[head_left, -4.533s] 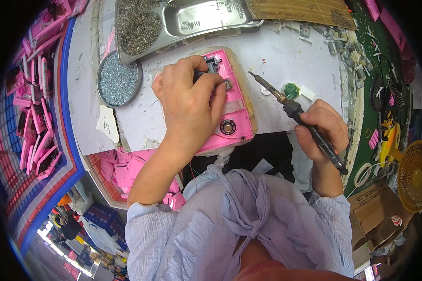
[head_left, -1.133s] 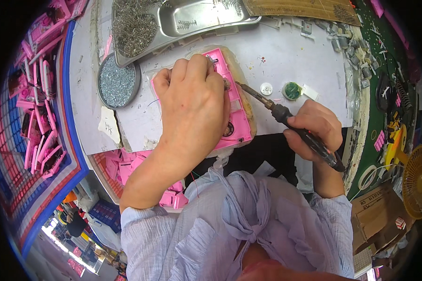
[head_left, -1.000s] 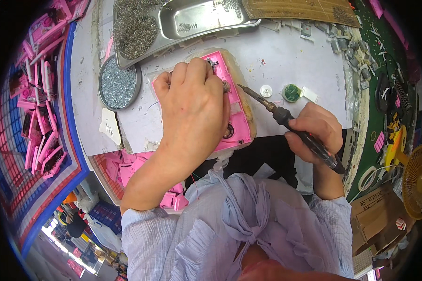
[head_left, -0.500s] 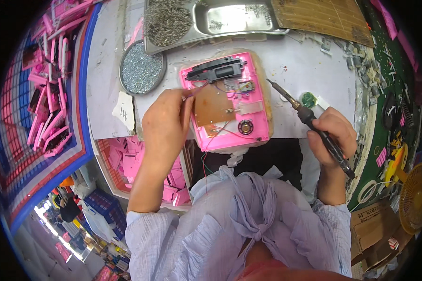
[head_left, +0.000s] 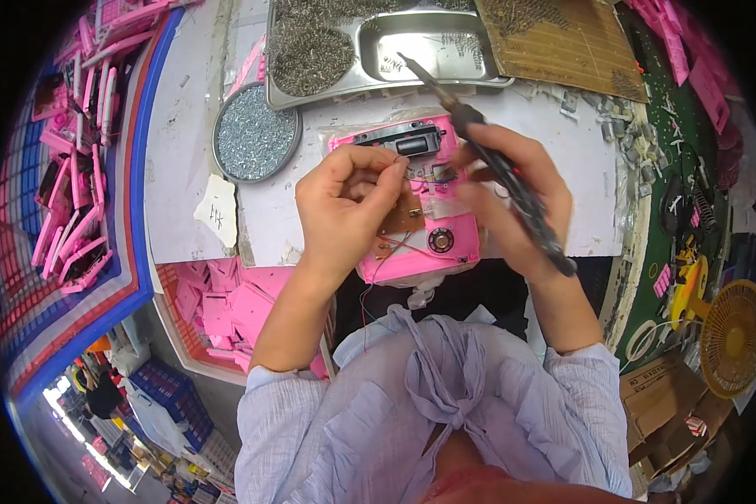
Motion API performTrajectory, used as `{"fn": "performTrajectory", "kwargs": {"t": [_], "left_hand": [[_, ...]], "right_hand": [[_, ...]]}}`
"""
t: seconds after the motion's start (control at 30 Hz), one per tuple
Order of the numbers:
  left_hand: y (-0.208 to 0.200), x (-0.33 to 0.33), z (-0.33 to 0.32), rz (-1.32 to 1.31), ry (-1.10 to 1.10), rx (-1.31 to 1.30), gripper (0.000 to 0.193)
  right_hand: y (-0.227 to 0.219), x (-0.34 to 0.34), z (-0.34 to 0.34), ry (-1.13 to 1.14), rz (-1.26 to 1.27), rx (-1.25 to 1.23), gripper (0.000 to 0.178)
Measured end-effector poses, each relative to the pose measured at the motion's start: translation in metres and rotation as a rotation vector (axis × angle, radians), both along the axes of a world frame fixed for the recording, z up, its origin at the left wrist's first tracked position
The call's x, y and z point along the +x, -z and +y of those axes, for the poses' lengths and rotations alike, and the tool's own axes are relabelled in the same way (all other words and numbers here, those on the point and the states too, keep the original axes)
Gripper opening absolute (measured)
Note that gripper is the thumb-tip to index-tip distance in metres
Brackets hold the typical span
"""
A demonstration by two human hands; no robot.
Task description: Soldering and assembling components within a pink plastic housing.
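Note:
A pink plastic housing [head_left: 464, 244] lies open-side up in front of me, with a black mechanism [head_left: 412, 141], a brown circuit board [head_left: 405, 220] and a round speaker [head_left: 441, 240] in it. Over the board, my left hand [head_left: 344, 197] pinches a thin wire at the fingertips. A soldering iron [head_left: 512, 181] with a black handle is gripped in my right hand [head_left: 525, 185]. Its tip points up and away, over the metal tray. The right fingers reach toward the housing's right side and partly hide it; they are slightly blurred. Red and green wires [head_left: 364, 307] hang off the near edge.
A metal tray [head_left: 386, 94] of small springs stands at the far side, beside a wooden board [head_left: 563, 42]. A round dish [head_left: 256, 134] of screws sits left. Pink parts fill a crate [head_left: 185, 336] below and a mesh-lined bin [head_left: 134, 168] at far left. Small metal pieces [head_left: 626, 126] lie right.
My left hand has moved right, over the board, its fingertips pinched together. My right hand has come left to the housing, swinging the iron's tip up over the tray.

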State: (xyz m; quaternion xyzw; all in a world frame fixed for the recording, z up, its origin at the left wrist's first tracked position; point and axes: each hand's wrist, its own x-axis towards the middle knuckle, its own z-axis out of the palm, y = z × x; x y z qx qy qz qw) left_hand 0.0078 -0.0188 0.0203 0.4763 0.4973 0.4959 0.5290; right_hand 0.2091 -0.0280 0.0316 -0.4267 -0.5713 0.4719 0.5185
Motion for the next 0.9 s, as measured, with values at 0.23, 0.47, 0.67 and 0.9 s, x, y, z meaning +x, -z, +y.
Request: {"fn": "performTrajectory", "kwargs": {"t": [0.23,0.47,0.67,0.9], "left_hand": [[-0.003,-0.006,0.0,-0.04,0.04,-0.052,0.006],[-0.002,-0.013,0.003,0.429,0.061,0.265,0.004],[-0.002,-0.013,0.009,0.624,0.099,0.36,0.009],[0.001,-0.01,0.011,0.748,0.121,0.32,0.009]], "right_hand": [[0.007,-0.041,0.028,-0.015,-0.024,0.12,0.05],[0.018,-0.039,0.032,0.058,-0.186,0.316,0.053],[0.013,-0.028,0.024,0.093,-0.28,0.347,0.05],[0.007,0.025,0.012,0.07,-0.316,0.466,0.036]]}}
